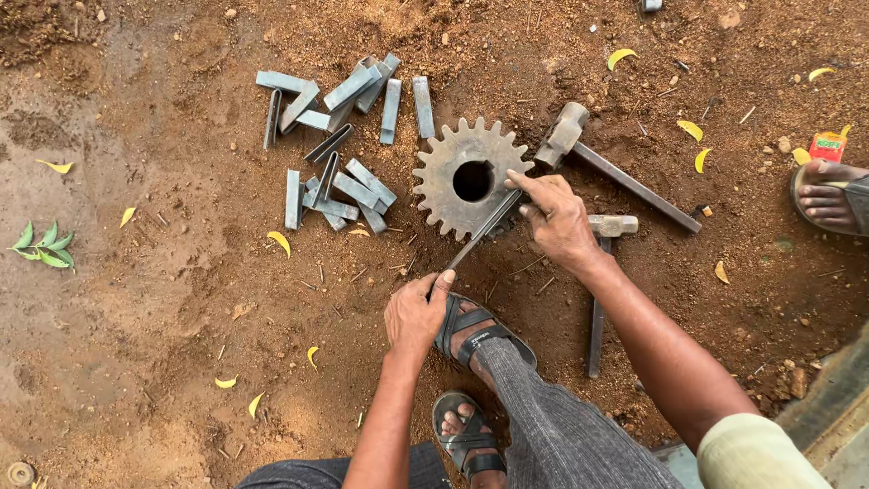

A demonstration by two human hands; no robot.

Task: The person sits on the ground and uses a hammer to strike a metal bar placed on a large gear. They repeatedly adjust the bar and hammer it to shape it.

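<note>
The left hand (pixel 415 314) is closing around the near end of a file (pixel 484 228) while the right hand (pixel 558 217), fingers curled and forefinger extended, is pressing the far end onto the gear (pixel 471 177), which is lying flat on the dirt beside 2 hammers (pixel 615 172) and a scatter of steel pieces (pixel 337 136). Risk, as judged: the gear is sitting unclamped on loose soil and could be shifting under the stroke, letting the file skid toward the sandalled foot (pixel 475 330) just beside the left hand. Both forearms are reaching forward, right wrist bending downward.
</note>
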